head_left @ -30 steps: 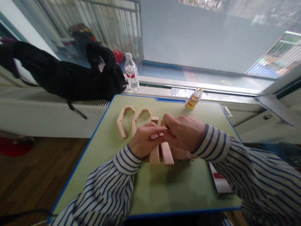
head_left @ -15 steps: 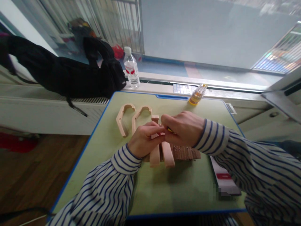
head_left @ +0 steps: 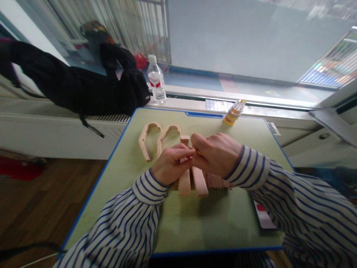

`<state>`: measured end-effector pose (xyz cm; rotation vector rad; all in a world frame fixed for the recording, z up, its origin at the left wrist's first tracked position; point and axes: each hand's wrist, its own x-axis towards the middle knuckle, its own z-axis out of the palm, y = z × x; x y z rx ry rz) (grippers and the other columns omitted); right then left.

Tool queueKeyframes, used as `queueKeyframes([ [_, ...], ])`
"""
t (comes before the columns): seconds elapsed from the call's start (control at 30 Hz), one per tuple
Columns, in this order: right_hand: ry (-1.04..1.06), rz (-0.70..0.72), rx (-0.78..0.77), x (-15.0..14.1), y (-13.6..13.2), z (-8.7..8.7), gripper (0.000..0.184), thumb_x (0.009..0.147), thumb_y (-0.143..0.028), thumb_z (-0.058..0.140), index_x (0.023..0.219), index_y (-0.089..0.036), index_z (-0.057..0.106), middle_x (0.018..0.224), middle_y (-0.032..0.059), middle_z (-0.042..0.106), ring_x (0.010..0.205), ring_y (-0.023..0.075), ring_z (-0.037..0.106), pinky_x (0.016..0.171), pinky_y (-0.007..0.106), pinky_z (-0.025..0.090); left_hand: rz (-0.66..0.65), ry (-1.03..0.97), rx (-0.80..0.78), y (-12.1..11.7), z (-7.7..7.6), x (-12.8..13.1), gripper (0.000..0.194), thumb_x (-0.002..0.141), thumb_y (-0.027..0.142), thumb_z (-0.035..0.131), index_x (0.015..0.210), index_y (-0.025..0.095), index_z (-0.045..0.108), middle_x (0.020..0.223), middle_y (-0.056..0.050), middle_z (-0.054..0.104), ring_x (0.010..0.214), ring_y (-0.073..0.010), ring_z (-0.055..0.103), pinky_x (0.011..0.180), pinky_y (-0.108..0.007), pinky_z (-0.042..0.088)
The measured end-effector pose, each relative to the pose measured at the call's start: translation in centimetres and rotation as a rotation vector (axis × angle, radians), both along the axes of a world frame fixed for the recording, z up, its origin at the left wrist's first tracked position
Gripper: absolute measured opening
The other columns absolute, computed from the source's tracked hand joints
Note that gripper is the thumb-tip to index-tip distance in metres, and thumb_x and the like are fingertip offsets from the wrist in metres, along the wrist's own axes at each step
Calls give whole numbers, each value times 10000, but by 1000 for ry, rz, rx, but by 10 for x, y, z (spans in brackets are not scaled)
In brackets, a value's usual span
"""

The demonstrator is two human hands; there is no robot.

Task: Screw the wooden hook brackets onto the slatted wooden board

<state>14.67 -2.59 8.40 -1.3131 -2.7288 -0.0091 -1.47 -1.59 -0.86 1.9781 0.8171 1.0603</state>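
Observation:
My left hand is closed, its thumb and fingertips pinched together over the wooden pieces; what lies between them is hidden. Against those fingertips presses my right hand, a fist round a small yellow-handled tool of which only a sliver shows. Beneath both hands, two pale wooden bars lie side by side, their near ends sticking out toward me. A wooden block end shows just beyond my fingers. Under the bars, a brown ridged piece reaches out to the right, partly covered by my right hand.
Two curved wooden pieces lie at the table's back left. A yellow-based clear bottle stands at the back edge of the green table. Beyond are a water bottle and black bag. A flat white-and-red item is half under my right sleeve.
My right hand has shifted slightly left, and its wrist has turned a little. The right sleeve now covers more of the ridged piece and the flat item. My left hand stays nearly in place.

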Motion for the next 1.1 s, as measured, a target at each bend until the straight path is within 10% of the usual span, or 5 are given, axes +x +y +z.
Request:
queueKeyframes([
  [0.67,6,-2,-28,3,-6,6,289,855,-399,376,914,-148,506,591,-1,540,460,84,334,470,265,168,19,-5,-27,-4,5,1,179,801,227,610,930,148,705,824,-57,671,753,-141,598,674,-241,489],
  [1.1,291,-140,-39,52,-36,10,141,794,-257,477,887,-164,527,555,-50,499,464,73,403,499,215,312,235,210,-24,-49,21,-38,338,830,354,599,1137,213,617,1075,-61,668,944,-184,626,835,-316,511],
])
